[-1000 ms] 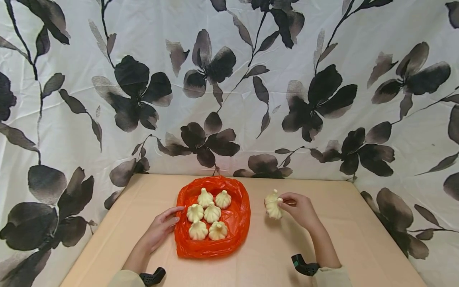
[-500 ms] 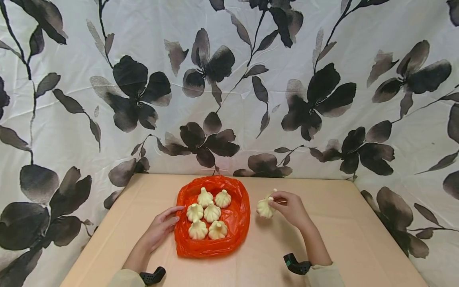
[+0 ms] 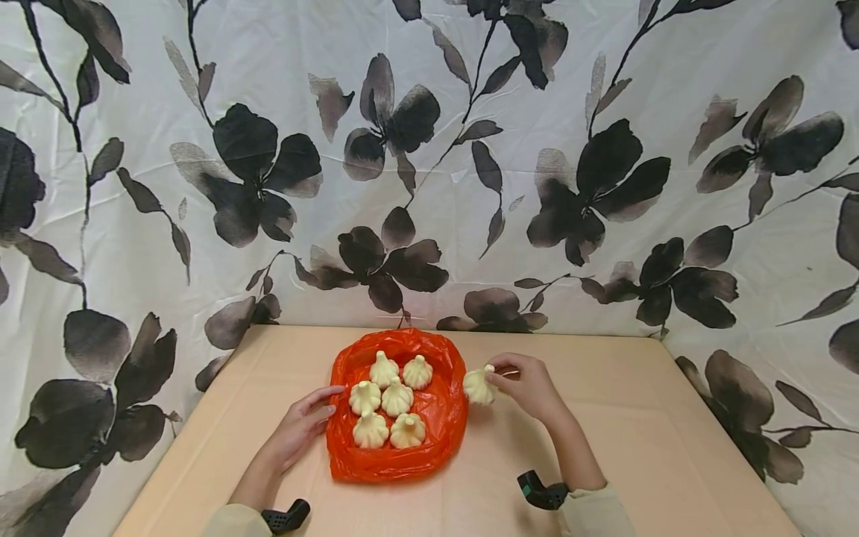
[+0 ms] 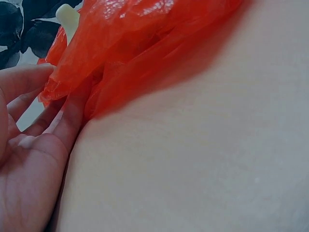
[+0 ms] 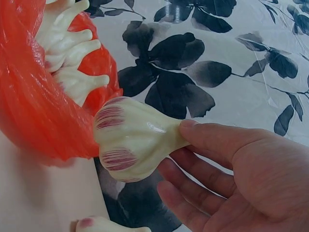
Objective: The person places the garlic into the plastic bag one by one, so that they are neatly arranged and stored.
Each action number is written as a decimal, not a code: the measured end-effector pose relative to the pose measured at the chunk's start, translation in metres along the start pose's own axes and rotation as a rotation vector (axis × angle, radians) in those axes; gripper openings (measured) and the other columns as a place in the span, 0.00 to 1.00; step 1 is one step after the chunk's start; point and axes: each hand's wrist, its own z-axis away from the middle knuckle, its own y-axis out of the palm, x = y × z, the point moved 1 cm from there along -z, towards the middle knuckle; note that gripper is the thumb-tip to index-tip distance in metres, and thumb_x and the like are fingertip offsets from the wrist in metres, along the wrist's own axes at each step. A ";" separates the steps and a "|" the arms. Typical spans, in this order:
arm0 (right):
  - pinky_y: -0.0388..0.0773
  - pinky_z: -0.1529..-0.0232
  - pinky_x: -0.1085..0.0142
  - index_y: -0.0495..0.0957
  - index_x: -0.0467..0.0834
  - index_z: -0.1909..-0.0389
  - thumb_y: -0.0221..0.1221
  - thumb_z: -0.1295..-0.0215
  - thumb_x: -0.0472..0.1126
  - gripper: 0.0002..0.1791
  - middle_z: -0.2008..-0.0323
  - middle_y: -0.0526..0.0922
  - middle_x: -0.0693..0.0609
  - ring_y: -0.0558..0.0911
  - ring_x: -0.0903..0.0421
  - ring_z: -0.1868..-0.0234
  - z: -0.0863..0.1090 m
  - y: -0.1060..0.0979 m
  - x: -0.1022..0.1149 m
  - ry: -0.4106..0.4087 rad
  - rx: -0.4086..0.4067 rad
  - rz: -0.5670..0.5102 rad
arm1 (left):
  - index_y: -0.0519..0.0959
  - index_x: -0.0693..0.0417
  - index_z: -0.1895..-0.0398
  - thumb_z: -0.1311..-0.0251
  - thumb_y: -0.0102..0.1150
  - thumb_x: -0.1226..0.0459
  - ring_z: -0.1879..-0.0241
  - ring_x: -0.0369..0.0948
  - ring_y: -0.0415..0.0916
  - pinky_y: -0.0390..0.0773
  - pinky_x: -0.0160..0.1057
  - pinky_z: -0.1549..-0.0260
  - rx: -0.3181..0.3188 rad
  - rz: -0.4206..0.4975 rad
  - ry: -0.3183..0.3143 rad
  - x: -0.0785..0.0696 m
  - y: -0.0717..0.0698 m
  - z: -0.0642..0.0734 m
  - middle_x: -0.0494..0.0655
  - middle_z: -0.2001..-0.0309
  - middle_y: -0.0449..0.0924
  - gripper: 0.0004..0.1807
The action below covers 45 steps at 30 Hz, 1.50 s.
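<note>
A red plastic bag (image 3: pixel 436 459) lies spread wide with its rim folded back, and several garlic bulbs (image 3: pixel 397 399) sit inside it. On its left side my left hand (image 3: pixel 298 429) pinches the rim, thumb low and fingers above, as the left wrist view shows. My right hand (image 3: pixel 533 388) holds one garlic bulb (image 5: pixel 140 140) by its stem between thumb and fingers. This pale bulb with purple streaks hangs right at the bag's right rim. Another garlic bulb (image 5: pixel 111 225) shows at the bottom of the right wrist view; in the head view the right hand mostly hides it.
The bag rests on a light wooden-toned table (image 3: pixel 671 447), near its far edge. Behind the table hangs a white cloth (image 3: pixel 483 224) printed with dark flowers. Each wrist wears a black camera mount (image 3: pixel 542 492).
My right hand has carried the garlic bulb leftward, from over the table to the bag's right rim. The left hand and the bag have stayed in place.
</note>
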 end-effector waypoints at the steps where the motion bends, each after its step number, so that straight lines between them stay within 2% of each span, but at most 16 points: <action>1: 0.84 0.57 0.64 0.83 0.40 0.60 0.67 0.43 0.37 0.10 0.63 0.86 0.45 0.84 0.53 0.61 -0.001 0.001 0.001 -0.008 0.000 -0.006 | 0.66 0.51 0.31 0.33 0.54 0.60 0.39 0.32 0.70 0.77 0.33 0.44 -0.001 0.002 -0.002 0.000 0.000 0.000 0.50 0.27 0.58 0.27; 6: 0.84 0.55 0.62 0.84 0.40 0.60 0.67 0.43 0.38 0.10 0.63 0.86 0.46 0.84 0.53 0.61 -0.004 0.008 0.005 -0.024 0.003 -0.010 | 0.66 0.51 0.31 0.32 0.53 0.60 0.35 0.37 0.68 0.76 0.34 0.43 0.001 0.010 -0.008 -0.001 0.000 0.000 0.49 0.27 0.57 0.26; 16: 0.84 0.55 0.63 0.84 0.43 0.60 0.67 0.43 0.38 0.09 0.64 0.86 0.50 0.83 0.56 0.62 -0.011 0.024 0.013 0.013 0.019 -0.009 | 0.65 0.51 0.31 0.32 0.53 0.61 0.29 0.49 0.59 0.77 0.35 0.43 0.000 0.024 -0.008 -0.003 0.001 0.000 0.50 0.27 0.57 0.26; 22: 0.84 0.56 0.63 0.84 0.41 0.60 0.67 0.42 0.38 0.10 0.62 0.86 0.50 0.84 0.56 0.61 -0.014 0.034 0.015 0.000 0.046 -0.023 | 0.66 0.51 0.31 0.32 0.52 0.62 0.31 0.46 0.62 0.77 0.35 0.43 -0.010 0.021 -0.010 -0.001 0.001 0.000 0.49 0.27 0.57 0.26; 27: 0.84 0.56 0.62 0.84 0.44 0.62 0.67 0.42 0.37 0.08 0.63 0.86 0.51 0.84 0.56 0.61 -0.016 0.042 0.019 0.008 0.052 -0.030 | 0.66 0.51 0.32 0.32 0.52 0.62 0.32 0.45 0.64 0.77 0.35 0.44 -0.017 0.021 -0.010 0.001 0.000 -0.001 0.50 0.27 0.58 0.25; 34: 0.84 0.56 0.62 0.84 0.45 0.63 0.66 0.42 0.38 0.06 0.63 0.85 0.51 0.83 0.57 0.62 -0.019 0.056 0.021 0.007 0.074 -0.006 | 0.66 0.51 0.32 0.32 0.52 0.62 0.31 0.45 0.64 0.77 0.35 0.44 -0.007 0.020 -0.002 0.001 0.000 -0.001 0.49 0.27 0.57 0.25; 45: 0.84 0.55 0.63 0.84 0.48 0.61 0.66 0.41 0.41 0.07 0.62 0.85 0.51 0.82 0.56 0.60 -0.021 0.075 0.018 0.029 0.115 0.052 | 0.65 0.52 0.31 0.32 0.53 0.61 0.36 0.38 0.69 0.77 0.34 0.44 0.018 0.031 0.008 0.001 0.000 0.001 0.51 0.27 0.57 0.26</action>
